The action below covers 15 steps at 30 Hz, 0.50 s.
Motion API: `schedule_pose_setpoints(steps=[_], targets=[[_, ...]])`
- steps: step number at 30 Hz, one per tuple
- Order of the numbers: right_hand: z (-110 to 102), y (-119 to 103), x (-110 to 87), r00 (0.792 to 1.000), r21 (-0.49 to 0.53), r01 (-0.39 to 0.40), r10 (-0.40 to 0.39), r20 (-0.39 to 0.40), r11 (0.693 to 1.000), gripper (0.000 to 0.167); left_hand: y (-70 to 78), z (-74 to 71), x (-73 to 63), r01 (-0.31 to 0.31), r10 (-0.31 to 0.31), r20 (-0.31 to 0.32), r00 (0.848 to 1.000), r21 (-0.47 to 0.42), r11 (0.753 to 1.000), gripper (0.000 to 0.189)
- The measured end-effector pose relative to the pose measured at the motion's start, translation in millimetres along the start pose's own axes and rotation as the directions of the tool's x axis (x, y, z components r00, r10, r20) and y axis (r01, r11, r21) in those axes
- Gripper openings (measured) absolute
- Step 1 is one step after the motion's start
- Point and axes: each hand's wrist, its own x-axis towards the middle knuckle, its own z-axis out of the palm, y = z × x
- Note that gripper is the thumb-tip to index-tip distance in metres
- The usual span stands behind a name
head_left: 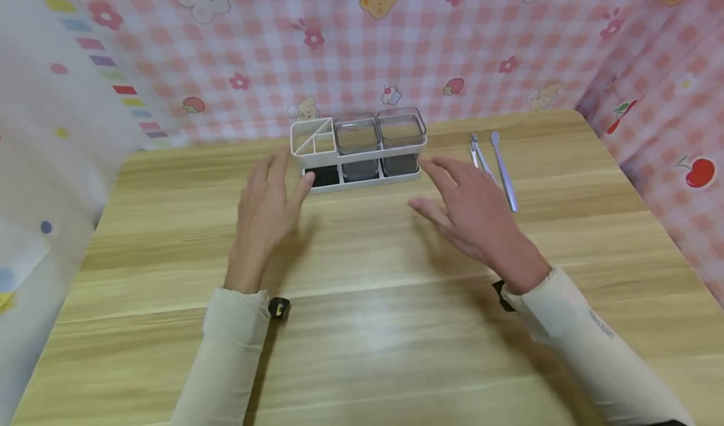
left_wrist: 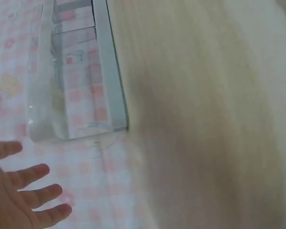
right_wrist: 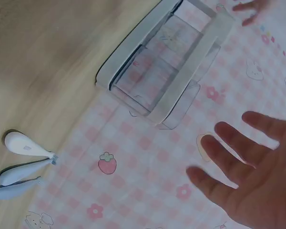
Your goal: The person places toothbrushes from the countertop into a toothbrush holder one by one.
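Standing upright: white organizer [head_left: 359,157], long axis roughly left-right.

The counter [head_left: 141,244] is pale wood with darker grain streaking from side to side. Behind it rises a pink-and-white checked backdrop [head_left: 260,43], printed with flowers [head_left: 240,81], strawberries [head_left: 193,105] and small animals [head_left: 206,2]. The right wall [head_left: 690,124] carries the same check, with cherries [head_left: 700,173]. The left wall [head_left: 34,137] is white with coloured dots [head_left: 46,227]; a slanting column of coloured bars [head_left: 90,43] borders the check. Light [head_left: 374,322] gleams softly on the counter's near part.
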Motion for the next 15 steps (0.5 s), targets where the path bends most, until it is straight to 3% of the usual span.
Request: schedule_pose_setpoints(steps=[4, 9, 11, 15], targets=[[-2.2, 1.9, -1.4, 0.987, 0.024, -0.01, 0.014, -0.159, 1.0, 0.054, -6.3, 8.2, 8.4, 0.069, -0.082, -0.062, 0.995, -0.188, 0.98, 0.067], [-10.4, 14.0, 2.8, 0.958, 0.002, -0.023, 0.022, -0.287, 1.0, 0.044, -6.4, 11.7, 25.4, 0.104, -0.182, -0.126, 0.975, -0.466, 0.879, 0.053], [-14.4, 21.7, 5.1, 0.954, 0.001, -0.05, 0.048, -0.297, 0.999, 0.043, -5.2, 11.5, 31.3, 0.094, -0.187, -0.137, 0.973, -0.506, 0.858, 0.049], [-18.5, 39.1, 9.3, 0.952, 0.007, -0.096, 0.094, -0.292, 0.995, 0.039, -4.0, 12.4, 40.2, 0.052, -0.154, -0.158, 0.975, -0.514, 0.856, 0.046]])
